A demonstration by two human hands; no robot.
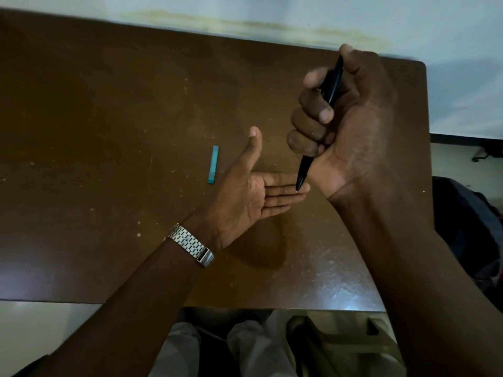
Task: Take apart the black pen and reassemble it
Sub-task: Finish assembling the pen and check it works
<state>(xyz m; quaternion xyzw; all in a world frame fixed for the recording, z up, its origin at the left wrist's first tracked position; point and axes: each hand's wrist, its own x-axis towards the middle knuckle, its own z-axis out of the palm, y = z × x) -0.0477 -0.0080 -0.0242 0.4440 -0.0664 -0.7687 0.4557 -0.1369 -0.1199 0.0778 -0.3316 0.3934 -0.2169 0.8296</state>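
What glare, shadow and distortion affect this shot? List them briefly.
Head view: dim, uneven light; glare on the table near its front right edge; the left hand casts a soft shadow below itself; wide-angle bending curves the table's edges; the black pen in the right hand stays fairly sharp, though its top merges with dark fingers.

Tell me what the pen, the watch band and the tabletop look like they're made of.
Black pen: apparently glossy plastic, smooth barrel with highlights, a pale tip that may be metal. Watch band: polished metal, silvery brick-pattern links and clasp. Table: brown and semi-glossy, likely laminate or varnished wood; it shows glare, specks and scuffs.
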